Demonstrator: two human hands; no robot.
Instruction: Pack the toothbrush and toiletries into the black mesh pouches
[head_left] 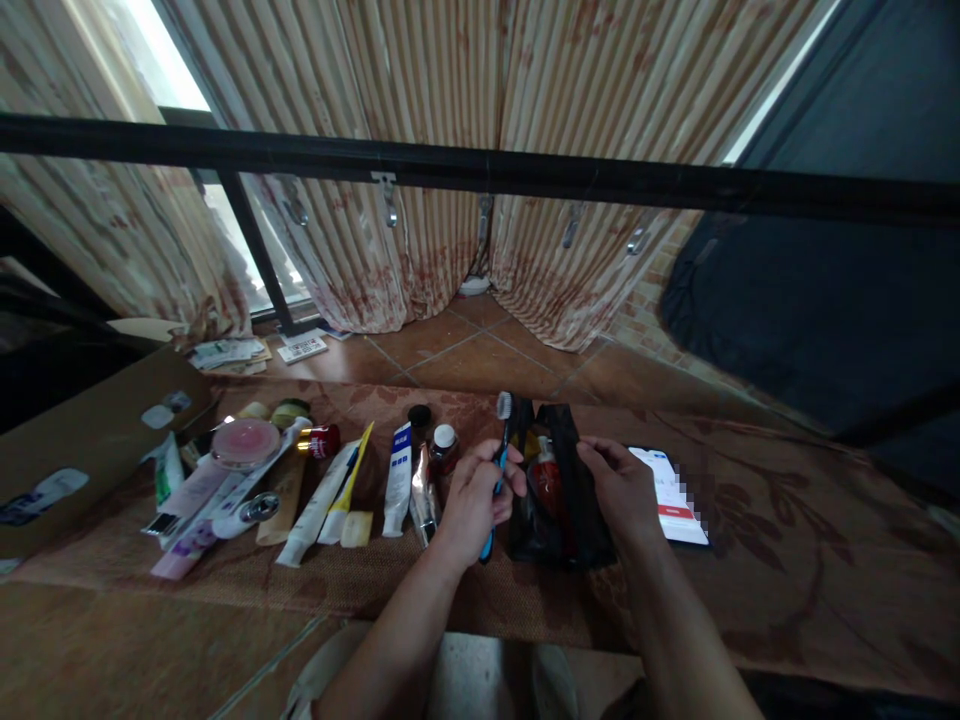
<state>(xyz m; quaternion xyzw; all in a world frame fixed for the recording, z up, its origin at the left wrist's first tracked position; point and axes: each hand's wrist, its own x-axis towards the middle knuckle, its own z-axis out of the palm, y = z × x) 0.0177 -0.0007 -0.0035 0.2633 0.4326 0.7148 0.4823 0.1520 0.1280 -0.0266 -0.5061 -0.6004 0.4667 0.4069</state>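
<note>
My left hand point(480, 490) is closed around a blue and black toothbrush point(497, 480), its bristles pointing up and away from me. Right beside it stands a black pouch point(581, 505) with its mouth open. Inside the pouch I see a red bottle point(545, 480) with a pale top. My right hand point(615, 480) pinches the right side of the pouch's rim. Left of the toothbrush lie a silver tube point(424, 495), a white and blue tube point(398, 480) and a dark red bottle with a white cap point(445, 445).
A phone point(667, 490) with a lit screen lies right of the pouch. Several toiletries, among them a pink round container point(245, 443) and a yellow tube point(351, 480), spread leftward to a cardboard box point(97, 440). A black rail point(480, 165) crosses before the curtains.
</note>
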